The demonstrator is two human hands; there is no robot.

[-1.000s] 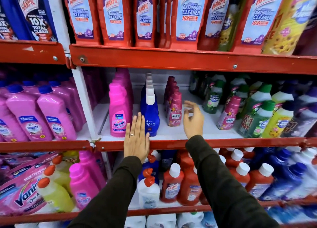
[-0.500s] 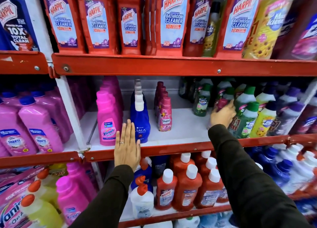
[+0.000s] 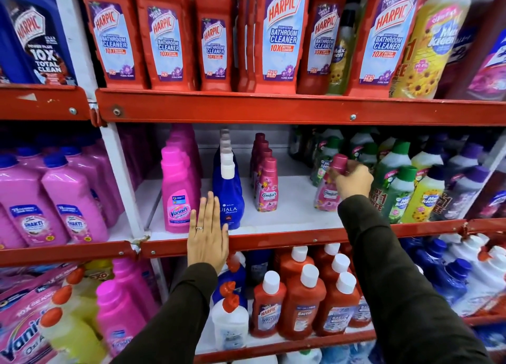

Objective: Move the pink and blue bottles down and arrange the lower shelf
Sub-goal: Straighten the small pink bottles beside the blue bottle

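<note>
Red store shelving packed with cleaners, white middle shelf partly bare at centre. Pink bottle standing toward the right end of that shelf, tilted slightly, right hand closed over its neck and cap. Blue bottle upright near the front edge, left of centre, heading a row running to the back. Left hand flat and released, fingers straight, palm against the red front lip, fingertips overlapping the foot of the blue bottle; actual contact with it impossible to tell. Vanish bottle just left of the blue one; Comfort row between the blue bottle and the gripped one.

Likely step: lifting the pink bottle clear for the shelf below. Best done with a straight upward lift before drawing it out, grip low enough on the neck to stop swinging, elbow kept off the green-capped bottles crowding just beside. Below, red bottles leave little open floor, so a slot probably needs opening first.

Hidden: right fingertips behind the cap, much of the pink label behind the hand, the depth of each row, the lower shelf's floor behind both sleeves. Right-edge labels blurred.
</note>
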